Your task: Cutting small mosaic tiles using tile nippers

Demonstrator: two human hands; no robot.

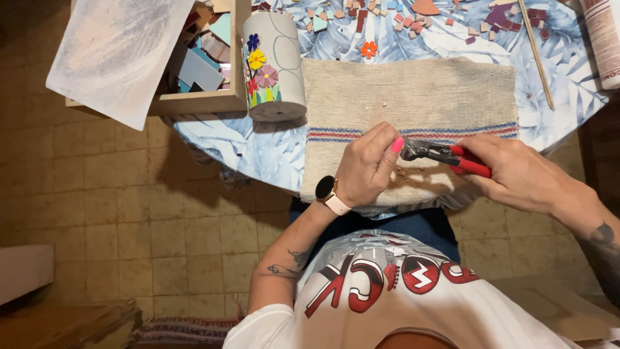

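Note:
My right hand [516,171] grips red-handled tile nippers [445,155] over the near edge of a beige cloth [413,97] with red and blue stripes. The nippers' metal jaws point left at my left hand [368,165], whose fingers are pinched together right at the jaws. Whatever small piece it may hold is hidden by the fingers. A watch with a pale strap sits on my left wrist. A grey cylinder pot [272,64] decorated with coloured mosaic flowers lies on its side at the cloth's far left corner.
The round table [258,155] has a blue leaf-pattern cover. A wooden box [200,100] of tile pieces sits at left under a pale sheet [113,55]. Several loose tile shards [400,19], a thin wooden stick [536,55] and a white tube [604,39] lie beyond the cloth.

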